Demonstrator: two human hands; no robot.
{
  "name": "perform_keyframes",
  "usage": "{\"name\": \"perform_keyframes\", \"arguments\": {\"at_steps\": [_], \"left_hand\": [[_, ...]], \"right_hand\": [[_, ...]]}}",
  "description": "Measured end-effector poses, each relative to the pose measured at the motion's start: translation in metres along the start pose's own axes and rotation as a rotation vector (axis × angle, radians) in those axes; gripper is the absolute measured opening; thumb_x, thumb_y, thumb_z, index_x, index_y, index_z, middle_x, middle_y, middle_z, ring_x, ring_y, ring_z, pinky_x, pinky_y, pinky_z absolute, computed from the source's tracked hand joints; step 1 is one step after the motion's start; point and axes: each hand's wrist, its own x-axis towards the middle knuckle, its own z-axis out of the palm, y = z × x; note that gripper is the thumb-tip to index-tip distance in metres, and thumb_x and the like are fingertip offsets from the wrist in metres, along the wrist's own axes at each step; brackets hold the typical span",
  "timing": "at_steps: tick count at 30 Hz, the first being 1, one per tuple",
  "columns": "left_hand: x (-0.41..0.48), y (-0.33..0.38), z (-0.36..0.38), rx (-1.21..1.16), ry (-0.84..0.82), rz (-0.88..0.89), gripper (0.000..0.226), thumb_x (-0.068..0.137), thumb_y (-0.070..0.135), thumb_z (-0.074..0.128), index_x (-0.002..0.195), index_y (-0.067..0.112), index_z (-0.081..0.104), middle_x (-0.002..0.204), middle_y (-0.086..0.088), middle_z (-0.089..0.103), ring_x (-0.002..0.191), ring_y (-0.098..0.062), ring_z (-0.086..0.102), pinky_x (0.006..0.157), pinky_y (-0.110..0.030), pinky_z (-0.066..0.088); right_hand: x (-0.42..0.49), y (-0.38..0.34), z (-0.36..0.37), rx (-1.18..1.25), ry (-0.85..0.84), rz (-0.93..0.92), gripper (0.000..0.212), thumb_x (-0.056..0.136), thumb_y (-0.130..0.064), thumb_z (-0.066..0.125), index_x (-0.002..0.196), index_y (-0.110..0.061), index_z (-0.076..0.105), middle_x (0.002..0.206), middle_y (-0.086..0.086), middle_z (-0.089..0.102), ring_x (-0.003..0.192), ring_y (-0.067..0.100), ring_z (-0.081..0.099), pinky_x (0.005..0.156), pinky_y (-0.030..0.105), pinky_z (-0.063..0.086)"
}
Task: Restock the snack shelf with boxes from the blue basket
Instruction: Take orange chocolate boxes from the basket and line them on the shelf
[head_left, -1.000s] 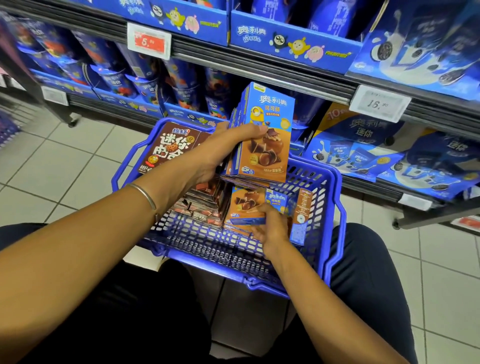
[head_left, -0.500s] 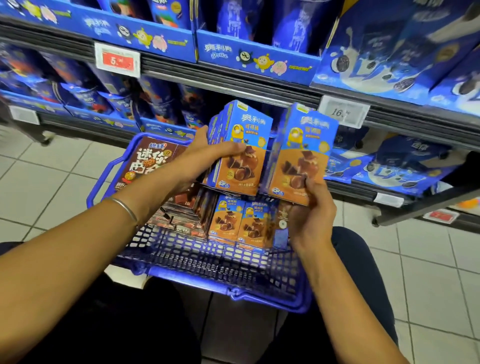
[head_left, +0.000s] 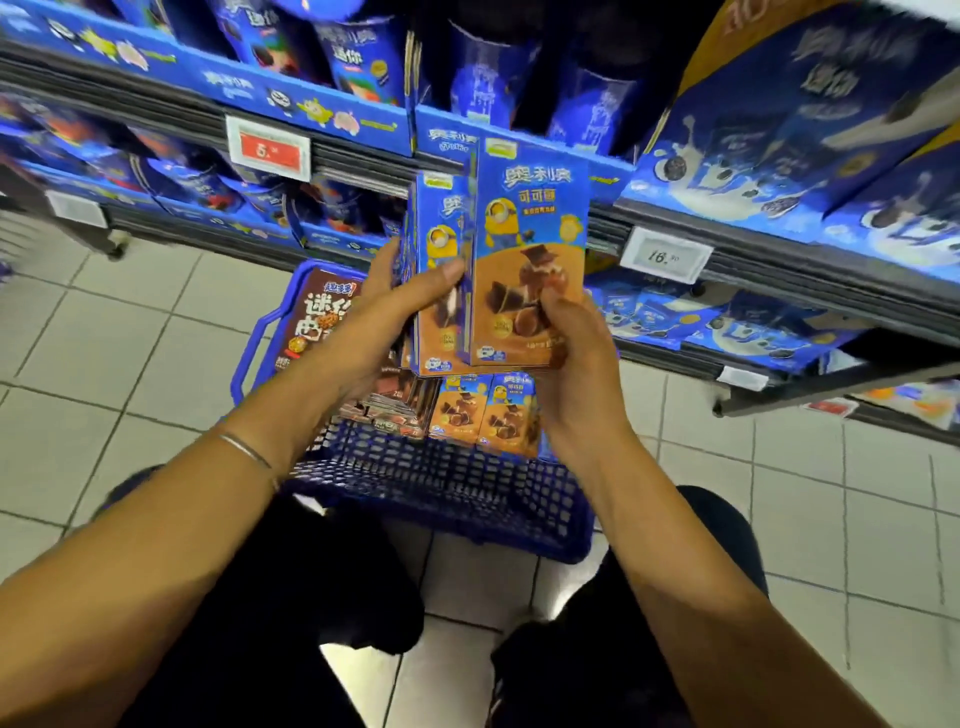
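Only the head view here, looking down past both arms at the store floor. The snack boxes are tall and narrow: blue on top with white lettering and a yellow goggle-eyed cartoon character, orange-brown below with chocolate pieces pictured.

The front box (head_left: 530, 249) is upright, up in the air above the blue basket (head_left: 457, 499) and in front of the shelf edge (head_left: 779, 270). Right behind it and touching it is a stack of the same boxes (head_left: 441, 249). It's a bit blurry there, so how many are in that stack is hard to say.

The left hand (head_left: 395, 317) grips the stack, thumb laid across its front face and fingers wrapped round the far side. The right hand (head_left: 576, 374) holds the front box by its lower right corner, thumb pressed on the printed face, the rest of the fingers hidden behind it.

Down in the basket on the tiled floor, two more matching boxes (head_left: 483, 410) lie side by side, with dark brown packets (head_left: 395, 400) to their left and a big brown box (head_left: 322, 317) leaning at the back. A thin bracelet (head_left: 249, 452) sits on the left wrist.
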Motion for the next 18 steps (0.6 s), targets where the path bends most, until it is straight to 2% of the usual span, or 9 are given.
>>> {"name": "perform_keyframes", "arguments": {"at_steps": [1,2,5,7,10,12,14,16,18], "left_hand": [[-0.012,0.020,0.002,-0.003,-0.006,0.002,0.133,0.055,0.069,0.094,0.162,0.016,0.034,0.155,-0.029,0.049,0.139,-0.056,0.046,0.116,-0.068,0.039],[-0.024,0.040,0.005,-0.012,-0.008,0.009,0.132,0.058,0.065,0.094,0.162,0.013,0.032,0.153,-0.029,0.052,0.135,-0.055,0.051,0.113,-0.065,0.045],[-0.064,0.110,0.017,-0.006,-0.017,0.012,0.113,0.065,0.050,0.094,0.157,0.014,0.040,0.129,-0.002,0.075,0.108,-0.023,0.076,0.084,-0.038,0.061],[-0.097,0.166,0.031,-0.003,-0.040,0.035,0.101,0.068,0.041,0.092,0.152,0.011,0.044,0.120,0.002,0.078,0.099,-0.017,0.078,0.076,-0.032,0.062],[-0.146,0.250,0.053,0.023,-0.050,0.108,0.106,0.068,0.044,0.084,0.158,0.014,0.039,0.131,-0.005,0.072,0.106,-0.020,0.073,0.086,-0.034,0.057],[-0.180,0.303,0.070,0.013,-0.048,0.139,0.110,0.066,0.048,0.081,0.161,0.016,0.036,0.135,-0.008,0.070,0.105,-0.022,0.071,0.083,-0.032,0.056],[-0.210,0.350,0.087,0.024,-0.070,0.176,0.101,0.068,0.049,0.079,0.157,0.017,0.042,0.132,-0.011,0.071,0.099,-0.022,0.071,0.072,-0.027,0.058],[-0.239,0.397,0.105,0.035,-0.082,0.212,0.081,0.073,0.048,0.078,0.145,0.023,0.052,0.123,-0.004,0.075,0.091,-0.018,0.072,0.065,-0.024,0.058],[-0.260,0.437,0.122,0.048,-0.088,0.243,0.074,0.074,0.046,0.079,0.139,0.020,0.055,0.115,0.002,0.076,0.089,-0.019,0.071,0.065,-0.026,0.059]], "right_hand": [[-0.013,-0.016,0.010,-0.004,-0.003,0.000,0.028,0.099,-0.011,0.054,0.121,0.005,0.053,0.108,0.030,0.063,0.101,0.040,0.059,0.097,0.063,0.044],[-0.027,-0.032,0.020,0.003,-0.005,0.000,0.026,0.096,-0.012,0.056,0.119,0.000,0.054,0.099,0.022,0.064,0.095,0.035,0.060,0.092,0.057,0.046],[-0.074,-0.088,0.049,0.043,-0.040,-0.036,0.030,0.086,-0.018,0.059,0.113,-0.005,0.055,0.084,0.011,0.064,0.078,0.026,0.062,0.078,0.040,0.049],[-0.109,-0.135,0.068,0.022,-0.068,-0.079,0.024,0.082,-0.020,0.059,0.103,-0.010,0.056,0.068,0.000,0.064,0.066,0.016,0.062,0.068,0.032,0.050],[-0.159,-0.207,0.092,-0.011,-0.125,-0.133,0.026,0.082,-0.020,0.059,0.105,-0.008,0.054,0.067,-0.003,0.064,0.066,0.015,0.061,0.065,0.030,0.049],[-0.193,-0.256,0.105,-0.025,-0.179,-0.155,0.020,0.082,-0.019,0.059,0.099,-0.010,0.053,0.067,-0.003,0.063,0.063,0.013,0.062,0.063,0.030,0.050],[-0.224,-0.301,0.118,-0.035,-0.207,-0.185,0.024,0.082,-0.018,0.059,0.103,-0.008,0.053,0.069,-0.001,0.065,0.062,0.014,0.063,0.063,0.032,0.053],[-0.257,-0.348,0.130,-0.034,-0.218,-0.232,0.031,0.083,-0.019,0.060,0.111,-0.007,0.054,0.076,0.000,0.066,0.063,0.012,0.064,0.063,0.032,0.054],[-0.284,-0.384,0.141,-0.054,-0.210,-0.259,0.031,0.082,-0.022,0.060,0.109,-0.009,0.055,0.076,0.000,0.065,0.063,0.011,0.063,0.064,0.032,0.052]]}}
